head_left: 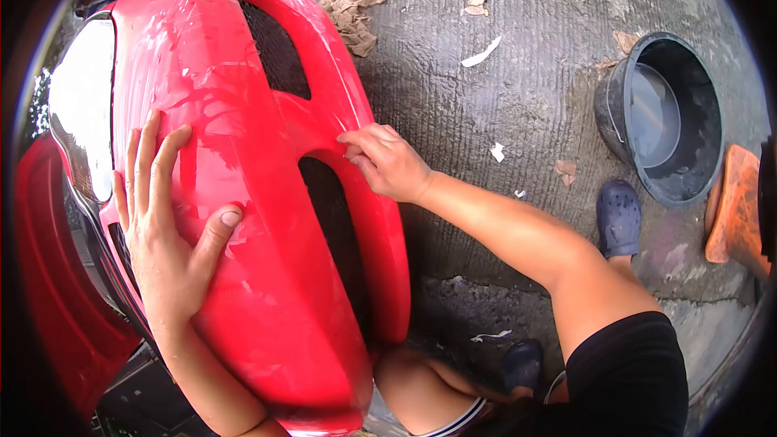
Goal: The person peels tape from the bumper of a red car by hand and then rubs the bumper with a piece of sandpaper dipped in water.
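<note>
A glossy red car bumper [275,218] fills the left half of the head view, its surface wet and streaked in places. Two dark mesh openings [279,53] are set into it, and a headlight [81,97] borders its left side. My left hand [166,251] lies flat on the painted surface, fingers spread, with nothing in it. On the bumper's right edge, between the two openings, my right hand [387,163] has its fingers pinched together. Whether something small is between those fingertips is hidden.
A black bucket [611,113] with some water stands at right on ridged, damp concrete [461,137]. Beside it is an orange object [732,202]. Crumpled brown material [354,12] and paper scraps [481,51] lie on the ground. Dark blue clogs [619,214] are on my feet.
</note>
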The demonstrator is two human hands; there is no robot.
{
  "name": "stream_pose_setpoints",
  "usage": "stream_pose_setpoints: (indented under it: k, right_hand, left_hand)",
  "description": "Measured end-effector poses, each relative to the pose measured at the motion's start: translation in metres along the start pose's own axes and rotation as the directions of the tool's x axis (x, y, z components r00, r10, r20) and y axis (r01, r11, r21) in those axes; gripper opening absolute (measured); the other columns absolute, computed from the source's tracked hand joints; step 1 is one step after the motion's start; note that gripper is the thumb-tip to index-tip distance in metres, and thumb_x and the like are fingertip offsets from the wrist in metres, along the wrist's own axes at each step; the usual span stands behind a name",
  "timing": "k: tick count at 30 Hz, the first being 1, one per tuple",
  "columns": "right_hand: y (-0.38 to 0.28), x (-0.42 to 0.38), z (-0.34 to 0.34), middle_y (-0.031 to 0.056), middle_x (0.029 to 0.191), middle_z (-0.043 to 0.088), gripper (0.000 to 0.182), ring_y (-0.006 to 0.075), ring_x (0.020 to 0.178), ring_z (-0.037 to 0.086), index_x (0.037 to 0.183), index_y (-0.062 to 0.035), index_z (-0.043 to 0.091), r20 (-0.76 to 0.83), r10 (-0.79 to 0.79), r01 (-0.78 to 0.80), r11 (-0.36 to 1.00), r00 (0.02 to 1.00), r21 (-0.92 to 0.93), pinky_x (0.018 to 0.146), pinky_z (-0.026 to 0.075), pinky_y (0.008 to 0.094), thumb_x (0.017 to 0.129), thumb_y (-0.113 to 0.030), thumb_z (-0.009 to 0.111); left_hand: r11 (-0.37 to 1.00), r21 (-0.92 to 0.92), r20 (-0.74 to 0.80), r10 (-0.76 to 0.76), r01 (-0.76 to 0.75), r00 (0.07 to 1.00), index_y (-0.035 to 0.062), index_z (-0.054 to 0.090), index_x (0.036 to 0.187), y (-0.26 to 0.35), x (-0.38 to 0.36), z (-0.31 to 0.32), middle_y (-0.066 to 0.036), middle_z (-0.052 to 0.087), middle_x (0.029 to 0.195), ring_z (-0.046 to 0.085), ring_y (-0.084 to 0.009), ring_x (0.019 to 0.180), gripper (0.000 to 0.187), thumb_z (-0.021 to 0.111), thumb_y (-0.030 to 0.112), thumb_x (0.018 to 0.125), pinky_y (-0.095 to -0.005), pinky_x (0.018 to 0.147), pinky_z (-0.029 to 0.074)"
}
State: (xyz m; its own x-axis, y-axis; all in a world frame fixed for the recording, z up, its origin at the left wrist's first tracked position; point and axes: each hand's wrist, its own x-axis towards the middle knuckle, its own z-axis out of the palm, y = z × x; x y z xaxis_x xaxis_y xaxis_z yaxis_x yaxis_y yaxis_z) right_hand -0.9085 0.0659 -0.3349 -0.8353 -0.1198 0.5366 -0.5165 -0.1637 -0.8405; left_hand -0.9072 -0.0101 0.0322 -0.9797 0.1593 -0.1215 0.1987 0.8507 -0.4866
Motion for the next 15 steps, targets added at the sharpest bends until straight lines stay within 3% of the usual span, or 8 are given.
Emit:
stream_pose_setpoints:
  k: [15]
  right_hand:
    - [-0.001, -0.0018, 0.0014, 0.007, 0.097, 0.073, 0.044, 0.0299, 0.102, 0.07, 0.13, -0.0023, 0.062, 0.008, -0.008, 0.009, 1.0, 1.0, -0.012, 0.096, 0.053, 0.043, 0.088, 0.006, 0.069]
  left_hand:
    - [1.0, 0.012, -0.003, 0.006, -0.006, 1.0, 0.016, 0.054, 0.159, -0.0019, -0.0002, 0.0004, -0.012, 0.042, 0.174, 0.032, -0.0372, 0.164, 0.094, 0.074, 0.072, 0.086, -0.0599, 0.135, 0.013]
